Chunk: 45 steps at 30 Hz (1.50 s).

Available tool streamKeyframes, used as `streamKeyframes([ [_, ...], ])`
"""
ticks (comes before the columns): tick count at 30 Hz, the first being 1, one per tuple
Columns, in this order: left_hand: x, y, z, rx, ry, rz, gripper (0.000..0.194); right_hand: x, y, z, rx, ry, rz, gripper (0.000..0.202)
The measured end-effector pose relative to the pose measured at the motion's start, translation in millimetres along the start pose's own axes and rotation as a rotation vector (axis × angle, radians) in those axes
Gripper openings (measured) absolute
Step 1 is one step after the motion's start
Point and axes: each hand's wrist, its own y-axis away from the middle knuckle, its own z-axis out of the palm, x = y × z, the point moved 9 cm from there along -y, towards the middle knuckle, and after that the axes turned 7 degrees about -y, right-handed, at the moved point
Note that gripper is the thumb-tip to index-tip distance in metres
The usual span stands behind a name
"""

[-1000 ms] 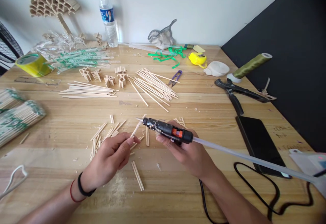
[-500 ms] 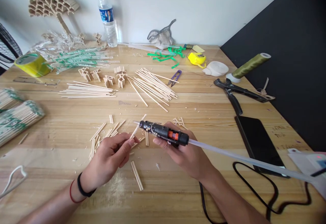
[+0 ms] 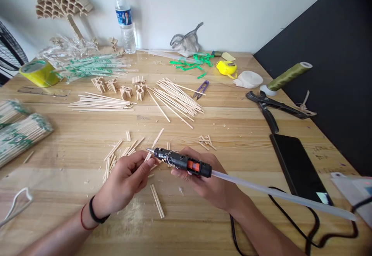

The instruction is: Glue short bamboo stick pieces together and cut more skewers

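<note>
Between thumb and fingers, my left hand [image 3: 127, 180] pinches a short wooden stick [image 3: 157, 137] that slants up and away. My right hand [image 3: 207, 180] is wrapped round a black glue gun [image 3: 183, 161], whose metal tip points left over the stick, close to my left fingertips. A long clear glue rod [image 3: 279, 194] runs out of the gun's back end to the right. Short cut sticks [image 3: 113, 150] lie in a loose pile beyond and left of my left hand. Two short sticks [image 3: 157, 201] lie side by side nearer to me.
Long sticks [image 3: 177, 101] and small glued stick pieces [image 3: 126, 92] lie farther back. At the right are pliers [image 3: 267, 110], a phone [image 3: 299, 166] and a black cable [image 3: 316, 225]. A bottle [image 3: 126, 27] and yellow tape roll [image 3: 40, 73] stand at the back left.
The glue gun's tip has moved left and toward me along the stick, nearer my left fingers. My right hand has shifted slightly with it. My left hand still pinches the stick.
</note>
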Motion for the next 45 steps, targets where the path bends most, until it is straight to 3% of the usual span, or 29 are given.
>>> streamKeyframes([
  [6, -2.3, 1.1, -0.8, -0.009, 0.041, 0.028, 0.045, 0.7, 0.4, 2.0, -0.013, 0.017, -0.015, 0.014],
  [14, -5.7, 2.6, -2.3, -0.006, 0.047, 0.016, 0.048, 2.7, -1.3, -12.3, 0.105, -0.019, -0.038, 0.013],
  [26, -2.0, 0.6, -1.2, -0.019, 0.065, 0.048, 0.041, 2.2, 1.0, -0.1, -0.031, -0.014, 0.023, 0.017],
  [34, -2.5, 0.0, -3.4, 0.014, 0.031, 0.026, 0.043, 7.3, 1.0, -3.6, 0.008, -0.015, 0.068, 0.015],
  [39, 1.4, 1.5, -2.4, 0.018, -0.090, 0.007, 0.053, 1.8, 0.0, -11.1, 0.070, 0.006, -0.006, 0.019],
  [45, -0.2, 1.5, 1.0, -0.006, -0.028, 0.000, 0.049, 2.3, -0.4, -0.2, -0.030, -0.006, 0.042, 0.018],
])
